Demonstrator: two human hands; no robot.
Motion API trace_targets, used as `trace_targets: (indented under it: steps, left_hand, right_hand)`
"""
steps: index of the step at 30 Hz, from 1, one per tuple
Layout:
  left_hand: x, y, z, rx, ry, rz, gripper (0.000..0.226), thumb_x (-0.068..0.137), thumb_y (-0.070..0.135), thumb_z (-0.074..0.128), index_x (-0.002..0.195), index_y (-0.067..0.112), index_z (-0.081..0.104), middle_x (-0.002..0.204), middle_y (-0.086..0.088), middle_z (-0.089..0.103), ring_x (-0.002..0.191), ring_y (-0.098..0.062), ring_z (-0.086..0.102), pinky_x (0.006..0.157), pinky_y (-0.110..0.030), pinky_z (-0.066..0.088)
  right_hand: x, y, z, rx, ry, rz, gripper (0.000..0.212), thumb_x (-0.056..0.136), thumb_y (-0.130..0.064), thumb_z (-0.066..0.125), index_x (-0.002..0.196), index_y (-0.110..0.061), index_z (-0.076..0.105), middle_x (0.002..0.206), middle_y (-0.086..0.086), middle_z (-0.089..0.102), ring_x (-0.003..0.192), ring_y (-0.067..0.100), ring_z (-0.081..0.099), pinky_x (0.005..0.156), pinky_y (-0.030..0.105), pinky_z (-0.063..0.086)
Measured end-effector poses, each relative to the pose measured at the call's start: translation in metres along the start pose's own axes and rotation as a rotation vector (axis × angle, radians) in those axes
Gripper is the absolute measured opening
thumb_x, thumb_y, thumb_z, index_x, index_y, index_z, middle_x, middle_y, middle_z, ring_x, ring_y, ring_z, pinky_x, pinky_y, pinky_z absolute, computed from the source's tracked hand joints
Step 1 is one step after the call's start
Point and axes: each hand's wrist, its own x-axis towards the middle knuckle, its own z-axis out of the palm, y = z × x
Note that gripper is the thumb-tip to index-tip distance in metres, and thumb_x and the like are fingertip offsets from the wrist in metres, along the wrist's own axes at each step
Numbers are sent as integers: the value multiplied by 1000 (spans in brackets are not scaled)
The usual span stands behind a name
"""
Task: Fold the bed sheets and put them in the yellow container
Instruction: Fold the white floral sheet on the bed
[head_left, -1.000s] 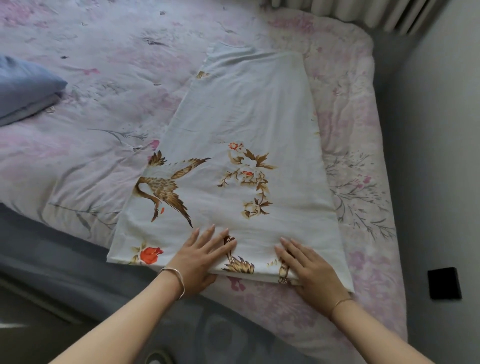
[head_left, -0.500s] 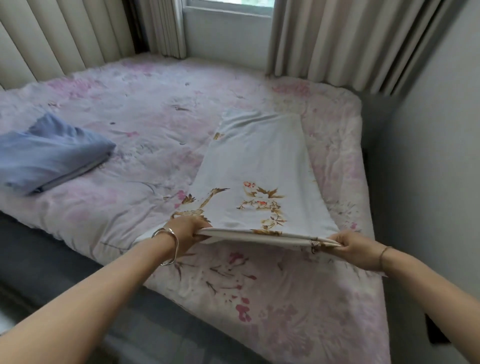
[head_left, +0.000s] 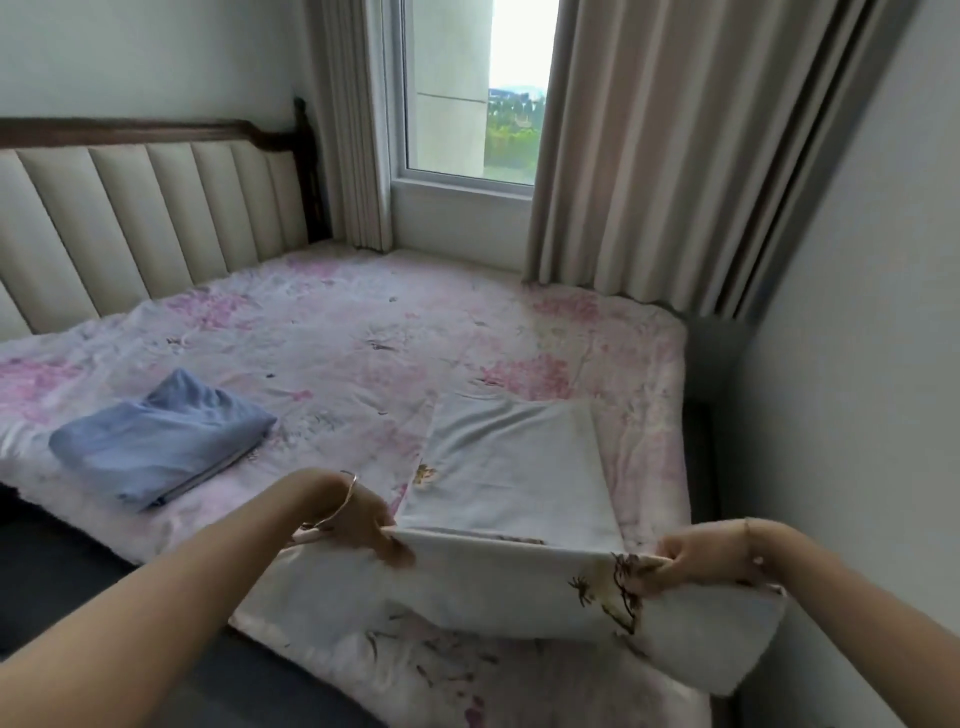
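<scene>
A pale sheet (head_left: 506, 467) printed with birds and flowers lies as a long folded strip on the right part of the bed. Its near end is lifted off the bed and curls over toward the far end. My left hand (head_left: 363, 522) pinches the left corner of that raised edge. My right hand (head_left: 691, 558) grips the right corner, with a loose flap hanging below it. A folded blue sheet (head_left: 161, 447) rests on the left of the bed. No yellow container is in view.
The bed (head_left: 337, 332) carries a pink floral cover. A padded headboard (head_left: 145, 218) stands at the left, a window (head_left: 467, 93) with beige curtains (head_left: 675, 156) at the far end. A grey wall (head_left: 857, 364) runs close along the right side.
Both hands went from pressing flat on the sheet's near edge to gripping its corners and raising it. The lifted end has travelled toward the far end, and my view has tilted upward.
</scene>
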Motion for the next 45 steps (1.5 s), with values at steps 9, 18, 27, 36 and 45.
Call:
trace_targets:
  steps: [9,18,27,36,45]
  left_hand:
    - [70,-17,-103,-103,539,214,40,60,64,66,52,25,58,50,9,35,52,-12,34,55,-25,30]
    - [223,-43,-222,-70,435,293,44,79,44,70,49,21,47,47,8,30,45,-7,27,49,-23,25]
    - [366,-59,-292,-63,444,341,41,81,36,68,54,19,43,48,6,30,49,-9,28,50,-25,24]
    - [477,-112,-305,-49,626,105,16,91,31,57,89,18,66,80,0,60,77,-17,54,65,-25,36]
    - [601,-118,-323,109,920,-2,29,95,43,45,115,29,61,108,1,65,110,-17,52,93,-27,24]
  right_hand:
    - [31,-16,-111,89,207,87,52,64,-64,68,88,-18,76,96,1,74,86,13,70,83,28,55]
    - [141,-16,-244,15,307,138,29,69,-62,70,61,-34,71,71,-16,66,69,3,59,72,21,48]
    - [259,21,-340,60,450,116,43,72,-53,73,42,-27,56,49,-8,34,46,7,26,47,19,20]
    - [402,72,-395,5,573,98,38,76,-48,72,77,-9,74,59,-2,46,53,9,36,49,20,26]
    - [540,115,-437,-310,844,142,38,89,-43,59,56,-27,49,54,-5,47,53,12,45,51,27,26]
